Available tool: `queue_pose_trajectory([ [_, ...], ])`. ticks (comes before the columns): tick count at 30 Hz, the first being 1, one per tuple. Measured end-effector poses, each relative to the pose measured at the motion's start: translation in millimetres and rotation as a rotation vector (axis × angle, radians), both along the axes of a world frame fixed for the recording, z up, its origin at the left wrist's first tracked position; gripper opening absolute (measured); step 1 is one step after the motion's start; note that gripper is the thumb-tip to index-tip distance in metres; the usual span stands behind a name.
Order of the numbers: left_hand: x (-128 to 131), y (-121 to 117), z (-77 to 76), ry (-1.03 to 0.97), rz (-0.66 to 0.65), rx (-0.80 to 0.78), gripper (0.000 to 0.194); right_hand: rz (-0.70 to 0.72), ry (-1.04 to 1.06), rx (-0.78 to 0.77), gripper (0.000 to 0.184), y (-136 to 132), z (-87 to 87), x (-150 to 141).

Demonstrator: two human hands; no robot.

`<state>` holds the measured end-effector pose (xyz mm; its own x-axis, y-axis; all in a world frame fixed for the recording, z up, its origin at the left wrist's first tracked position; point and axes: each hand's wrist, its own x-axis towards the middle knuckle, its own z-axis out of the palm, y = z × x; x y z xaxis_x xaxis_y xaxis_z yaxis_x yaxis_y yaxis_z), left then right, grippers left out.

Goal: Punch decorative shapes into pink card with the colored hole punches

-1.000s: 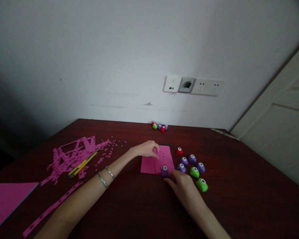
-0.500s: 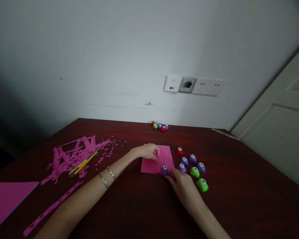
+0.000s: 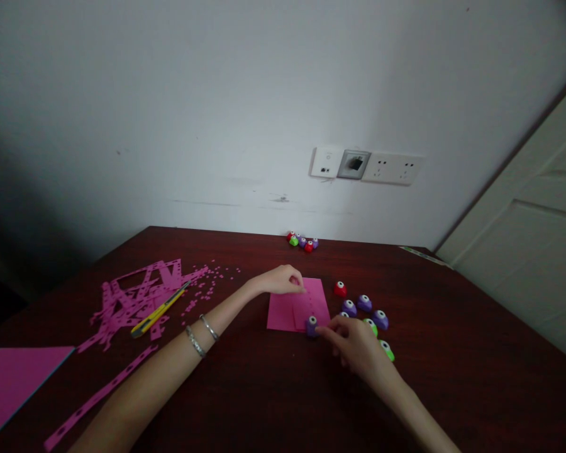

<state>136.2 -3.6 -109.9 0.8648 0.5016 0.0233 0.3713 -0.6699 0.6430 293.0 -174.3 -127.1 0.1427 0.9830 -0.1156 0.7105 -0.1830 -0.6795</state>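
A pink paper card (image 3: 281, 313) lies on the table with a smaller pink sheet (image 3: 317, 301) on it, which bears a row of tiny pink pieces. Over its far part is my left hand (image 3: 282, 280), thumb and fingers pinched together; whatever they hold is too small to make out. A purple craft punch (image 3: 311, 326) with a round white and dark button stands at the card's near edge. Just right of that punch hovers my right hand (image 3: 356, 343), fingers bent, apart and holding nothing I can see. It partly covers a green punch (image 3: 386, 350).
More punches, including a red one (image 3: 340, 289) and a purple one (image 3: 380, 319), stand to the right. Others cluster (image 3: 302, 241) by the wall. Leftward lie punched pink scraps (image 3: 136, 296), a yellow utility knife (image 3: 158, 311), a punched strip (image 3: 99, 396) and a pink sheet (image 3: 19, 384).
My right hand has drawn back and right from the purple punch, which stays at the card's edge. My left hand has shifted slightly, its fingertips now farther up the card.
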Motion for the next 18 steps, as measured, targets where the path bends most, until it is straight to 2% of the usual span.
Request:
queue_pose_trajectory([
  [2, -2, -1, 7.1, -0.049, 0.005, -0.053, 0.027, 0.015, 0.090, -0.140, 0.035, 10, 8.2, 7],
  [7, -4, -8, 19.7, -0.017, 0.026, -0.222, 0.041, 0.239, 0.208, -0.348, 0.046, 41, 19.4, 30],
  [13, -3, -16, 30.6, 0.215, 0.062, -0.455, 0.048, 0.320, 0.209, -0.449, 0.049, 56, 29.5, 29],
  [18, 0, -22, 28.4, 0.376, -0.008, -0.557, 0.049, 0.395, 0.236, -0.535, 0.044, 57, 36.2, 19],
])
